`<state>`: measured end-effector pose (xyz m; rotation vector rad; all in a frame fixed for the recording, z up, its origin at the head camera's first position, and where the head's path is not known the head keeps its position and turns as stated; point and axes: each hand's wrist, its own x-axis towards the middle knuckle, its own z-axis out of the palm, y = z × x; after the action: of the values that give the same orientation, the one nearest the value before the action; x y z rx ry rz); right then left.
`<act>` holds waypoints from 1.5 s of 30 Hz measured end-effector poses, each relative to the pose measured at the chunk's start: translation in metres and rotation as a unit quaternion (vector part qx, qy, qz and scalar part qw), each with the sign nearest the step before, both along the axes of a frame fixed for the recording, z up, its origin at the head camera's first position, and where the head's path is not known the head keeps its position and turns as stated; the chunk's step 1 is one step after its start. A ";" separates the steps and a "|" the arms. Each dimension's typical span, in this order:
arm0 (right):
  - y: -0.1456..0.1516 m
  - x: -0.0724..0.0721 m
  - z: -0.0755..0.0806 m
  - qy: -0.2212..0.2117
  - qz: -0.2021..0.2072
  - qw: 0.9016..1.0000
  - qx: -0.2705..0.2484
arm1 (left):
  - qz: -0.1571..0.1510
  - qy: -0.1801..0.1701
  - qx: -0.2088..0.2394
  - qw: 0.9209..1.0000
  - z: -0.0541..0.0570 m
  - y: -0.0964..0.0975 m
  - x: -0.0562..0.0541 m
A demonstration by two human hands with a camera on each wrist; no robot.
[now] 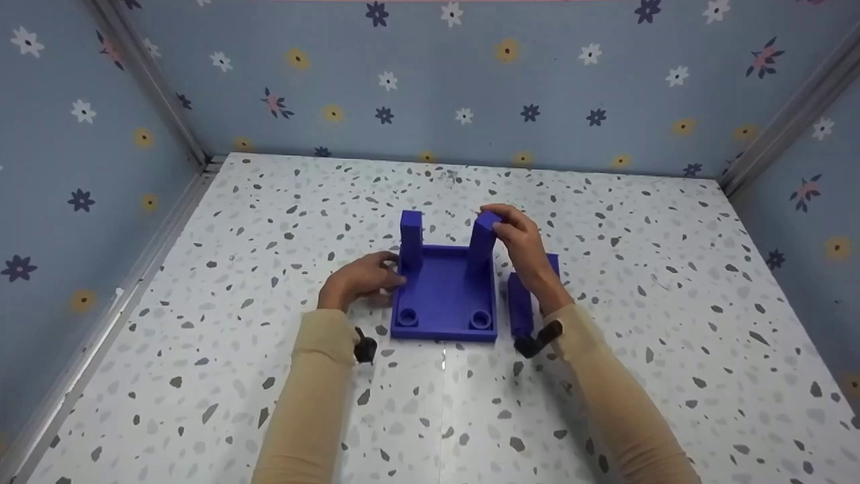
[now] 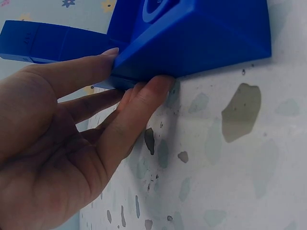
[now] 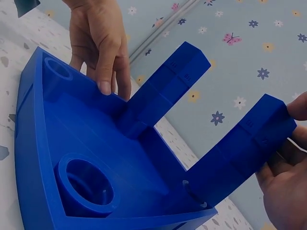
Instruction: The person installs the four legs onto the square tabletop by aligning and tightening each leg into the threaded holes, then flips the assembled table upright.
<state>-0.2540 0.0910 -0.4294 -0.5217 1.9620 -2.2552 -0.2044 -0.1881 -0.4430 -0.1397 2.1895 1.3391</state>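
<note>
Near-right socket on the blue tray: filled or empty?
Empty. The right wrist view looks into the near-right socket: its round mouth is uncovered and nothing stands in it.

left sleeve point(image 1: 302, 403): plain beige | right sleeve point(image 1: 611, 390): matching (lightly creased) | wrist cameras point(image 1: 365, 349): black

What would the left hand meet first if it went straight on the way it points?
The side wall of the blue tray: the left hand points at it, thumb and fingers apparently touching, so it would likely push that wall. Exact contact is hard to judge.
</note>
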 end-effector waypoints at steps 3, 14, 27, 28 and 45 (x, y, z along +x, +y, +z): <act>0.000 0.001 0.000 0.006 -0.002 1.000 0.001 | -0.002 0.002 -0.006 1.000 -0.001 0.000 0.000; 0.004 0.005 0.000 0.012 -0.027 0.998 0.051 | -0.005 0.005 -0.008 1.000 -0.002 0.000 -0.001; 0.007 0.007 -0.001 0.009 -0.058 0.995 0.086 | -0.002 0.016 -0.014 1.000 -0.002 0.001 0.000; 0.007 0.007 0.000 0.008 -0.060 0.994 0.091 | -0.001 0.016 -0.015 1.000 -0.002 0.001 -0.001; -0.004 0.029 0.022 0.058 -0.096 0.984 0.137 | 0.008 -0.008 -0.002 1.000 -0.002 0.001 -0.002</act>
<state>-0.2245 0.0869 -0.4077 -0.4591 2.4277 -2.0437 -0.2066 -0.1867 -0.4450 -0.1680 2.1815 1.3385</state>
